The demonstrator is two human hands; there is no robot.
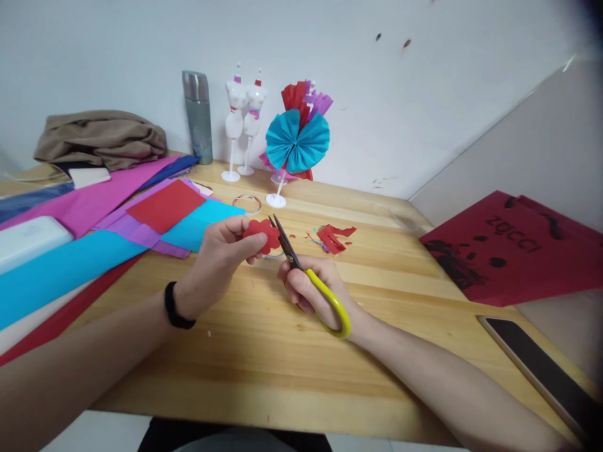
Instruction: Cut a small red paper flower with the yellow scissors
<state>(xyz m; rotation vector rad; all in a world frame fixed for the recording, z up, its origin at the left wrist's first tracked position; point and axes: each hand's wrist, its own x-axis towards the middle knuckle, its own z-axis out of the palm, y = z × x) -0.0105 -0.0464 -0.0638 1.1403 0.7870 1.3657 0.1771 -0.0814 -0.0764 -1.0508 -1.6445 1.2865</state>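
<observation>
A person's left hand (219, 257) pinches a scalloped, flower-shaped piece of thin red material (259, 227), thumb on top, over a pale wooden table (235, 358). The right hand (306, 284) closes around yellow-handled scissors with dark blades (293, 260), their tips slightly parted; whether they touch the red edge is unclear. The flower lies just left of the scissors; jagged red scraps (332, 238) rest to the right of their blades, and a turquoise pleated rosette (298, 141) stands beyond them. The red piece looks light and flexible, likely to bend or tear at its narrow notches, so a gentle pinch near its centre, clear of the blades, should suit it. The scissors look stiff and heavier, best taken by their looped handles.
</observation>
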